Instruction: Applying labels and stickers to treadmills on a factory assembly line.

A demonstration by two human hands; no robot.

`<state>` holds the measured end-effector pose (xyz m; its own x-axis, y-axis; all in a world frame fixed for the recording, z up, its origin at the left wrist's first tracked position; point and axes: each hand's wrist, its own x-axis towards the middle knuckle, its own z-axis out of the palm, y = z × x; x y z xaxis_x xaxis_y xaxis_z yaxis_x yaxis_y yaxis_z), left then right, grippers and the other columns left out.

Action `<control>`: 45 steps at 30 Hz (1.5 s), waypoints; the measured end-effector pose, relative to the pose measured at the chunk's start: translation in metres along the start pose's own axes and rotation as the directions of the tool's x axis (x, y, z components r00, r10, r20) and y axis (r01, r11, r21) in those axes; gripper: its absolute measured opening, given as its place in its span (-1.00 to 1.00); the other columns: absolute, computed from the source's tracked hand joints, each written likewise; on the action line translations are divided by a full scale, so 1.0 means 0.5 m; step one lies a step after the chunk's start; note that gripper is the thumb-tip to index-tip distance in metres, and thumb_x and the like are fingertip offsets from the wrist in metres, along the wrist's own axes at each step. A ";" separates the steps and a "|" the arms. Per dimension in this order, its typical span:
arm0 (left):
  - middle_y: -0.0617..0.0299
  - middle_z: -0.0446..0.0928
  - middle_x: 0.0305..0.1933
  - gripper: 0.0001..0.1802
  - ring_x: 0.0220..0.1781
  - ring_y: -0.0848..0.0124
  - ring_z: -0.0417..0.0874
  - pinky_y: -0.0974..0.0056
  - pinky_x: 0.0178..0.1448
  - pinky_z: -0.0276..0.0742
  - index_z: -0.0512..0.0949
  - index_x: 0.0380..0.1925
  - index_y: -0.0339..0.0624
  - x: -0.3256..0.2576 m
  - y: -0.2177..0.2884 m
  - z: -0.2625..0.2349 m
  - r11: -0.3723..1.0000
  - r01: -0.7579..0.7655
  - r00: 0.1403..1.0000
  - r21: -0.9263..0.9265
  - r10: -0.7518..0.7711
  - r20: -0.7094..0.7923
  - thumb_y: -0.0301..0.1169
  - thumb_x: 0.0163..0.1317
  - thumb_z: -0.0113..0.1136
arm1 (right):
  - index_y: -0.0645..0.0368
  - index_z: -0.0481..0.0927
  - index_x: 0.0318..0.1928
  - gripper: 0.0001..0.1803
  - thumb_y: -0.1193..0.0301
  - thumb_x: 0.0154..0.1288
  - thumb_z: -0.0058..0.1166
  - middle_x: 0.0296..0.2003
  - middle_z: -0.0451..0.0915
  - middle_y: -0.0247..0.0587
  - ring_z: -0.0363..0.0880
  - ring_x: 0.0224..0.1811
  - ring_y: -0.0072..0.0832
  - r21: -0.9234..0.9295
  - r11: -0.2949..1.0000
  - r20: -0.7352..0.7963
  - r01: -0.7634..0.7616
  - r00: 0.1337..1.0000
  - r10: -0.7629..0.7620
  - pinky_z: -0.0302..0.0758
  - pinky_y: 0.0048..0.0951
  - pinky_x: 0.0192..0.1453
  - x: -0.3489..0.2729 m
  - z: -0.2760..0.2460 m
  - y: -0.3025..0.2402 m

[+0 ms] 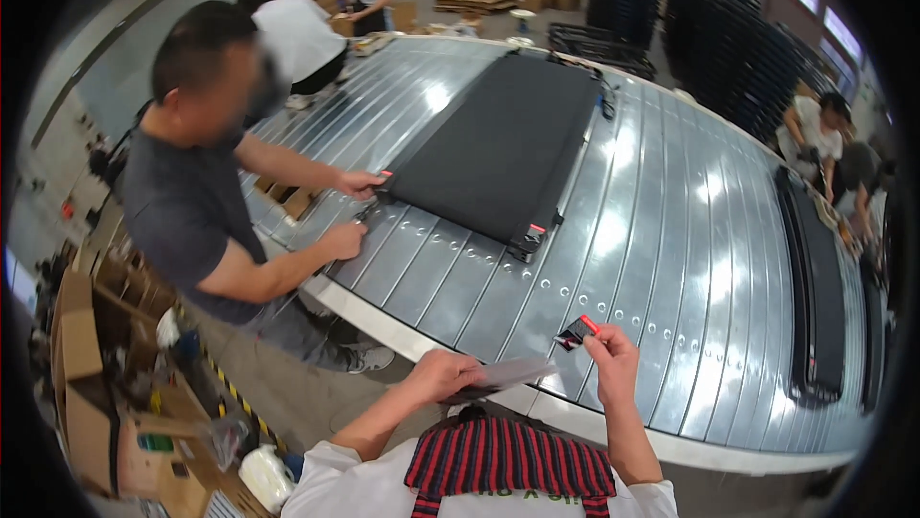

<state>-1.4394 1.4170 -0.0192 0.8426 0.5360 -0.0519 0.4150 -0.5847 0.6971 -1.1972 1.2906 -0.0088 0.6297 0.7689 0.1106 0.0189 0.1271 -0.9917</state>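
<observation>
Ribbed silver metal conveyor surface (671, 230): glossy, reflective. Large black flat treadmill deck (498, 144): matt, finely textured. Small black-and-red plastic tag (576, 331): smooth. Thin grey sheet stack (503, 376): matt, paper-like. Brown cardboard boxes (81, 345): dull.

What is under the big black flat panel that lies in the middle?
The black panel lies on a conveyor of silver metal slats. Slats show all around it; the part beneath is covered. A co-worker's hand touches its near left corner.
</observation>
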 end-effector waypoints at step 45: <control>0.16 0.35 0.09 -0.87 -0.11 0.25 0.43 0.18 -0.13 0.42 0.44 -0.62 -0.20 0.679 -0.297 -0.071 0.819 -0.516 0.838 0.251 0.423 0.344 -0.49 -0.27 0.15 | 0.27 0.43 -0.45 -0.87 0.49 0.09 0.09 -0.57 0.40 -0.32 0.34 -0.57 -0.61 -0.090 0.686 0.043 -0.722 0.685 0.727 0.35 -0.59 -0.52 0.665 0.108 0.333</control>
<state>-1.2271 1.7073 -0.1150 1.0000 -0.0075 0.0049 -0.0089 -0.9083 0.4183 -1.0264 1.6014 -0.1336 0.4121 0.6460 -0.6425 -0.3719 -0.5245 -0.7659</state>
